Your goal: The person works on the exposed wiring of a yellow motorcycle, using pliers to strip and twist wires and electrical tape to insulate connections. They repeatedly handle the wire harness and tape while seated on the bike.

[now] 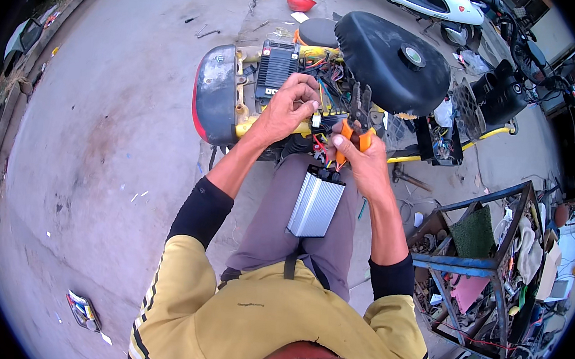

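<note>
My left hand (285, 112) is curled over the wiring of a yellow scooter frame (243, 130), fingertips closed on something I cannot make out, beside a small white connector (316, 120) and a black finned box (276, 64). My right hand (358, 159) grips wire pliers (359, 105) by their orange handles, black jaws upward. A silver ribbed controller (314, 205) rests on my lap, with wires running up toward my hands.
The black seat (388, 59) sits raised at the right, near handlebars (546, 71). A white scooter (423, 2) stands behind. A cluttered metal rack (463, 261) is at my right, a hammer (414, 183) lies nearby, and a small tray (83, 312) lies at lower left.
</note>
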`<state>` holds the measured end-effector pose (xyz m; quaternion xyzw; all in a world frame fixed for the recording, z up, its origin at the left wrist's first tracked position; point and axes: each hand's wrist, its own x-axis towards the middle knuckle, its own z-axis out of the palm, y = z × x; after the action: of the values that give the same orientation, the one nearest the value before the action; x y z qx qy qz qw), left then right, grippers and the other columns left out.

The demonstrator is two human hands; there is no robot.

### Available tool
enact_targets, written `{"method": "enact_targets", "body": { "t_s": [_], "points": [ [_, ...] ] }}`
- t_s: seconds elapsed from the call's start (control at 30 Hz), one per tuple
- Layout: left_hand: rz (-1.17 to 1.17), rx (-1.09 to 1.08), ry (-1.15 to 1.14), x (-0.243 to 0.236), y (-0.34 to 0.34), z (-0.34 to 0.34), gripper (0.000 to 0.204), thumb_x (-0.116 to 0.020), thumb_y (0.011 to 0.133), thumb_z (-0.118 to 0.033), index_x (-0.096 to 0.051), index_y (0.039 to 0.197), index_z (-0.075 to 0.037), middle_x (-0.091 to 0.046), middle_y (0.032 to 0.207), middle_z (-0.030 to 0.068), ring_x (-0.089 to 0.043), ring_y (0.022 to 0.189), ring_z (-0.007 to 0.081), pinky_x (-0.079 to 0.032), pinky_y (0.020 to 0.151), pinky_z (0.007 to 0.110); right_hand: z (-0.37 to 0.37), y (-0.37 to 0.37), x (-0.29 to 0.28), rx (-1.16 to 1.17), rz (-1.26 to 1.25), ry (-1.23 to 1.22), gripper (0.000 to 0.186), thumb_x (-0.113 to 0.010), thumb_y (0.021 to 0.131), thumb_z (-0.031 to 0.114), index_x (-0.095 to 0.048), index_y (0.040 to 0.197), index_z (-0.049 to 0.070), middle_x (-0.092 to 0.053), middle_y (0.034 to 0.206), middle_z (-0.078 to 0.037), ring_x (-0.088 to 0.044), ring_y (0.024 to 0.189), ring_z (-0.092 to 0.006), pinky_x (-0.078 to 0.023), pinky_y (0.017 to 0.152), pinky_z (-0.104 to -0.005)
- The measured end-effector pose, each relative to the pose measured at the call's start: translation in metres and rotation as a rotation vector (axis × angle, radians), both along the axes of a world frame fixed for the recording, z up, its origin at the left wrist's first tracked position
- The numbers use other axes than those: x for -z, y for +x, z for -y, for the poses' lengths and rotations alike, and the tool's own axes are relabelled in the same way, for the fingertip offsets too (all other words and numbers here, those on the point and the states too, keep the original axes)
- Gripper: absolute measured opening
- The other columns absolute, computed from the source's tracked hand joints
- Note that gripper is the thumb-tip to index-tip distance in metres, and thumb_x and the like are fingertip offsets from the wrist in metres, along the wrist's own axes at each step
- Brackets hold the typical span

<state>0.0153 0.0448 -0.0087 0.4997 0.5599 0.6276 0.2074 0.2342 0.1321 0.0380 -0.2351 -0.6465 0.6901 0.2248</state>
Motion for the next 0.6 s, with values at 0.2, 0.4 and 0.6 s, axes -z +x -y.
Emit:
{"method": "enact_targets", "body": {
  "t_s": [0.2, 0.4, 0.6],
  "points": [
    [-0.044, -0.045, -0.019, 0.000, 0.000, 0.001, 0.007, -0.069, 0.102, 0.000, -0.070, 0.104, 0.006, -0.054, 0.137, 0.0078, -0.065, 0.103, 0.0104, -0.058, 0.087, 0.028, -0.009, -0.057, 0.001, 0.278, 0.030, 0.661, 0.035, -0.083, 0.094, 0.008, -0.070, 0.125, 0.002, -0.080, 0.104, -0.015, -0.080, 0.094, -0.0281, -0.061, 0.084, -0.0415],
    [-0.044, -0.085, -0.022, 0.009, 0.001, -0.003, 0.009, -0.071, 0.100, 0.005, -0.069, 0.108, 0.007, -0.053, 0.140, 0.0096, -0.067, 0.107, 0.0101, -0.060, 0.091, 0.029, -0.010, -0.081, 0.006, 0.313, 0.040, 0.876, 0.031, -0.077, 0.097, 0.007, -0.069, 0.126, 0.001, -0.079, 0.107, -0.022, -0.079, 0.100, -0.0411, -0.061, 0.087, -0.0459],
    [-0.168, -0.183, -0.055, 0.003, 0.013, 0.000, 0.016, -0.077, 0.098, 0.001, -0.072, 0.112, 0.003, -0.059, 0.129, 0.0068, -0.060, 0.084, 0.0064, -0.054, 0.074, 0.025, -0.021, -0.083, 0.011, 0.314, 0.052, 0.612, 0.025, -0.073, 0.101, 0.008, -0.069, 0.124, -0.003, -0.079, 0.102, -0.023, -0.080, 0.096, -0.0361, -0.061, 0.085, -0.0442]
  ]
}}
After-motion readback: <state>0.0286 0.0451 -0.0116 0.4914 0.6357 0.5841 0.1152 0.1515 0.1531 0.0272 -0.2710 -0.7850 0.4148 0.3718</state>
